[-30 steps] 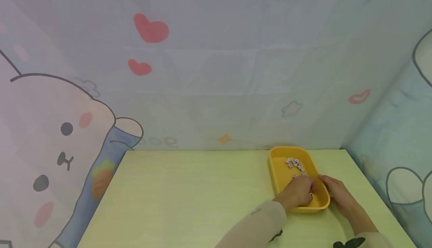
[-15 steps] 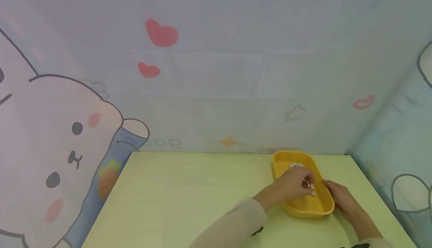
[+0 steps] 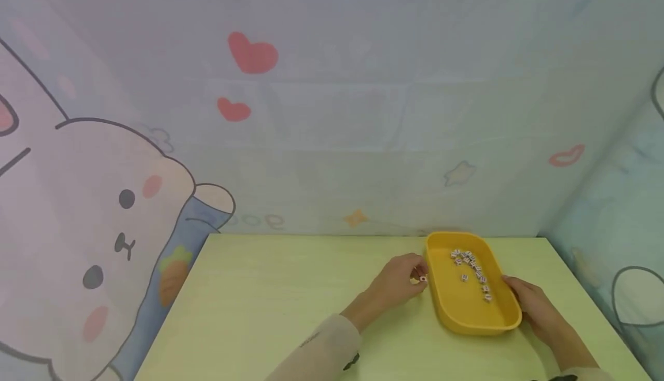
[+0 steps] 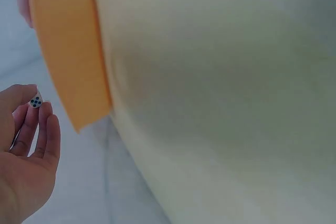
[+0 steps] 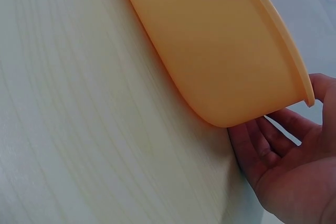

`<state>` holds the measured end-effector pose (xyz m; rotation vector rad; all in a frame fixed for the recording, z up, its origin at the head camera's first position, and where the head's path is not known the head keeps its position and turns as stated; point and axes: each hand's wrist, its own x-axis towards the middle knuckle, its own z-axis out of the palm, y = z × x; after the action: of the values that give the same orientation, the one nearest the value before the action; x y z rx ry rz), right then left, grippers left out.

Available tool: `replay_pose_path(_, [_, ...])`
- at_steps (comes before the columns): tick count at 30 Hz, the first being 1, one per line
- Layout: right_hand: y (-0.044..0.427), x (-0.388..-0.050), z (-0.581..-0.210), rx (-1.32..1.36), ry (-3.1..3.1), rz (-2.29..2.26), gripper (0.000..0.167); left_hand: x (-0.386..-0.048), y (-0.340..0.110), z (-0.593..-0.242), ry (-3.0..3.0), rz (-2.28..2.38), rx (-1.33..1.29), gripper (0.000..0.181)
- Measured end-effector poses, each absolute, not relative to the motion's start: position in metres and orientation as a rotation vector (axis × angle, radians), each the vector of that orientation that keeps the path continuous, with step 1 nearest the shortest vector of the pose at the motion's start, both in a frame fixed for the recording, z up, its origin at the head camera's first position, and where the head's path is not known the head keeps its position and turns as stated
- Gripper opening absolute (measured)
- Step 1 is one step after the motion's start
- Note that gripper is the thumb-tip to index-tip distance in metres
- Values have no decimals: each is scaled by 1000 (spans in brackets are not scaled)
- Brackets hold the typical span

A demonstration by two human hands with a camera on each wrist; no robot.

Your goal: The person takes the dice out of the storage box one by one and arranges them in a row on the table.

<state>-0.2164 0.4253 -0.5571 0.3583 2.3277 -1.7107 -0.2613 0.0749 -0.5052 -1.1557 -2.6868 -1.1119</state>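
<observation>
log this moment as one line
left hand: pinches die outside yellow tray | right hand: grips yellow tray | more dice: inside yellow tray

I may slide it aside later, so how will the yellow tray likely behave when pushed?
The yellow tray is probably stiff and fairly light: its walls look like smooth, thin molded plastic. Being low and wide, it seems likelier to slide than tip. The loose dice in it would likely shift, since nothing visible holds them in place.
</observation>
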Motion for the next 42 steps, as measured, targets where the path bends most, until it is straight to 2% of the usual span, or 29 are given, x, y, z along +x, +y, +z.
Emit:
replay_pose_path(11, [426, -216, -557, 349, 2316, -1728, 85, -264, 55, -536, -2763, -1103, -1047, 16])
replay_pose_path(24, [424, -216, -560, 337, 2314, -1740, 84, -269, 56, -558, -2771, -1119, -1058, 16])
replay_pose_path(42, [427, -217, -560, 317, 2330, -1708, 86, -268, 56, -567, -2801, -1082, -1076, 13])
